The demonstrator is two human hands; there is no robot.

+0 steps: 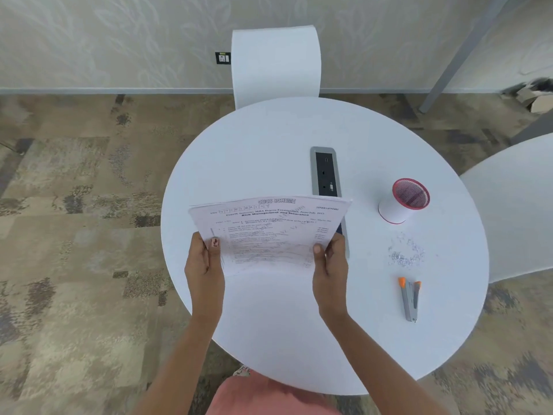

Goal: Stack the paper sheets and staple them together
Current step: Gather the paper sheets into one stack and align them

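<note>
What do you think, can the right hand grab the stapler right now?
Probably not yet: the right hand is busy holding the papers. But the stapler lies on the table off to its right with nothing between them, so once that hand lets go, the way looks free.

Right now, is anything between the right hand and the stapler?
Nothing visible. Only bare table lies between the right hand and the stapler, lying to its right. The loose staples and mesh cup sit farther back, off that line. That hand does hold the paper sheets with the left hand, so it isn't free.
</note>
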